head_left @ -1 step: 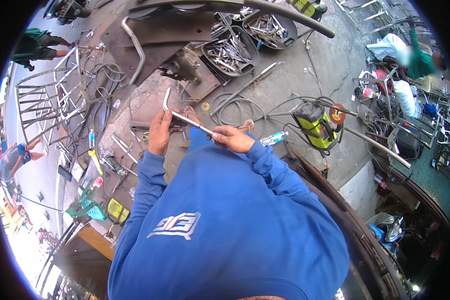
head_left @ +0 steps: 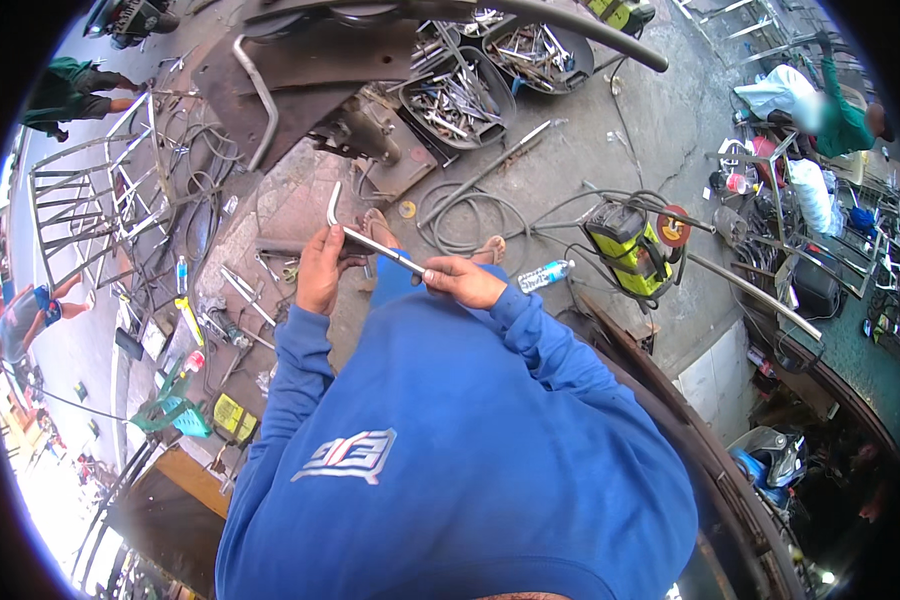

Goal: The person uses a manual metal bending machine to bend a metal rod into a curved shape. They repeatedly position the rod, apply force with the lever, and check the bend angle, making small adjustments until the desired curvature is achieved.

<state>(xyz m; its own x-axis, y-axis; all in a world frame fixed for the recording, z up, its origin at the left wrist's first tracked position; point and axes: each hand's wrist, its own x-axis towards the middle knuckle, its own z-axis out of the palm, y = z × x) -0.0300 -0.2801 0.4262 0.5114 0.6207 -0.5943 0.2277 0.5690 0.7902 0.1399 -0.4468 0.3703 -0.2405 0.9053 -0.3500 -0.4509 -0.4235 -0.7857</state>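
One bent rod (head_left: 381, 251) is grasped by the left hand (head_left: 319, 273), near its bend, and right hand (head_left: 467, 282).

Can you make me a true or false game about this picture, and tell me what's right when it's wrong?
1. The left hand and right hand both hold a metal rod. True.
2. The rod is straight all along. False: it has a bend beyond the left hand.
3. A plastic bottle lies to the right of the right hand. True.
4. The sleeves are red. False: they're blue.
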